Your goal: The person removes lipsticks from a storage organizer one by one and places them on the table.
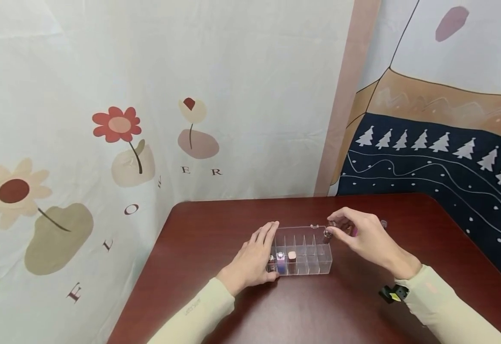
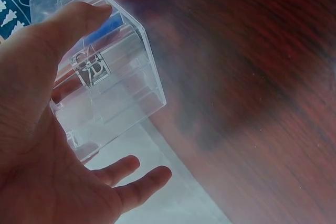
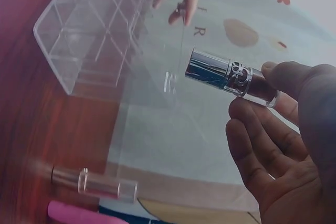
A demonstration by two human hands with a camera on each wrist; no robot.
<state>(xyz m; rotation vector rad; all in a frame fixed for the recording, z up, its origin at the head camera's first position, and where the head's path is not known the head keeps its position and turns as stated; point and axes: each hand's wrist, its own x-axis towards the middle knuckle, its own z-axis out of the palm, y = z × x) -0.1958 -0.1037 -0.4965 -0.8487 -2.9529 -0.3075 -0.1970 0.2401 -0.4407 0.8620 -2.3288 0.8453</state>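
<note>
One silver-capped tube is pinched by the right hand near the far right corner of the clear organizer, whose left end the left hand grips. Loading seems in hand; the tube likely needs lowering into a vacant compartment next.

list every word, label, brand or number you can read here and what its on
"F L O W E R": spaced letters on the pale wall cloth.
Left sleeve: small lettering, too small to read.
Silver-capped tube in the right hand: ornate silver emblem, not clear enough to read.
Second tube, inside the clear box: a silver emblem too, letters unclear.
No readable numbers or brand names.
</note>
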